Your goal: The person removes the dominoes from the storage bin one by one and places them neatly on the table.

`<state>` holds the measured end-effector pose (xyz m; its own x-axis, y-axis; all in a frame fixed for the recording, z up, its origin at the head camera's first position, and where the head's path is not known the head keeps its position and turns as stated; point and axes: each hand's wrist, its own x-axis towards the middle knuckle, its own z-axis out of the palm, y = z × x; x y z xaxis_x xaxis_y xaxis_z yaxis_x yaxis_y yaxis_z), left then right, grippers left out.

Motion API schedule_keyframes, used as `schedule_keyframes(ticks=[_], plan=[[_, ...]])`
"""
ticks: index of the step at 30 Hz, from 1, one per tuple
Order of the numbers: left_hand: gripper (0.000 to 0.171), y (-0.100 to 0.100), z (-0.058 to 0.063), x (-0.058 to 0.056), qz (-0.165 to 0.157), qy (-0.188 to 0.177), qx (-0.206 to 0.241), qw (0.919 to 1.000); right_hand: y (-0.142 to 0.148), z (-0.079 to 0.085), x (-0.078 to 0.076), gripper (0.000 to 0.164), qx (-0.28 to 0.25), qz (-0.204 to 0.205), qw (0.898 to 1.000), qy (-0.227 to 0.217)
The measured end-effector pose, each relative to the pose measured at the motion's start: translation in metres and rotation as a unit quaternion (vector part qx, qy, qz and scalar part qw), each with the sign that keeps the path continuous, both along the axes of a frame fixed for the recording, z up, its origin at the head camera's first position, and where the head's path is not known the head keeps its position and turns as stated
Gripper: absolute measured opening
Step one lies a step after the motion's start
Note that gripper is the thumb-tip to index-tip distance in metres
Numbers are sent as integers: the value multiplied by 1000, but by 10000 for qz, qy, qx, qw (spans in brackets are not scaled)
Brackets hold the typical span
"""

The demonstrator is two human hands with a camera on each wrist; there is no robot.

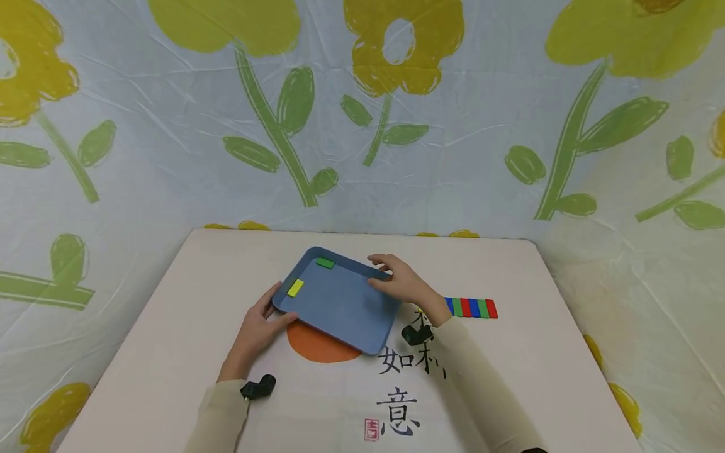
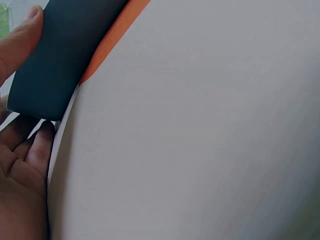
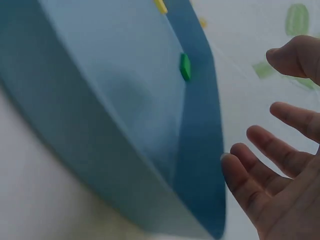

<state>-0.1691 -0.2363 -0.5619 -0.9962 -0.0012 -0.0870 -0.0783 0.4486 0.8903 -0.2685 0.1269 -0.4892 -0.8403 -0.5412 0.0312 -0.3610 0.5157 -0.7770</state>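
A shallow blue tray [image 1: 345, 305] sits askew over the table, overlapping an orange circle. At its left corner my left hand [image 1: 255, 333] grips it, thumb at the near rim and the other fingers around the outer side. In the left wrist view the thumb [image 2: 22, 42] lies against the tray's dark side [image 2: 52, 60]. My right hand [image 1: 403, 283] is by the far right corner, fingers spread and apart from one another; the right wrist view shows nothing held in it. Inside the tray are a green block [image 1: 325, 263] near the far wall and a yellow block [image 1: 295, 288] near the left wall.
A row of red, green and blue pieces [image 1: 474, 308] lies right of the tray, partly behind my right wrist. The white tabletop [image 1: 141, 377] bears an orange circle [image 1: 325, 349], black characters [image 1: 398, 412] and a red seal. A flowered cloth [image 1: 442, 176] hangs behind.
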Motion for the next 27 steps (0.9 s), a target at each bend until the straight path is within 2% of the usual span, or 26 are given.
schedule_keyframes(ticks=[7, 17, 23, 27], plan=[[94, 0, 1, -1, -8, 8, 7, 10000, -35, -11, -3, 63, 190, 311, 9993, -33], [94, 1, 3, -1, -11, 21, 27, 10000, -68, -20, -11, 65, 438, 499, 9974, -264], [93, 0, 2, -1, 22, -9, 48, 10000, -81, -25, -21, 64, 341, 456, 9976, -402], [94, 0, 3, -2, 50, -93, 39, 9999, -88, -29, -26, 63, 397, 443, 9977, -324]])
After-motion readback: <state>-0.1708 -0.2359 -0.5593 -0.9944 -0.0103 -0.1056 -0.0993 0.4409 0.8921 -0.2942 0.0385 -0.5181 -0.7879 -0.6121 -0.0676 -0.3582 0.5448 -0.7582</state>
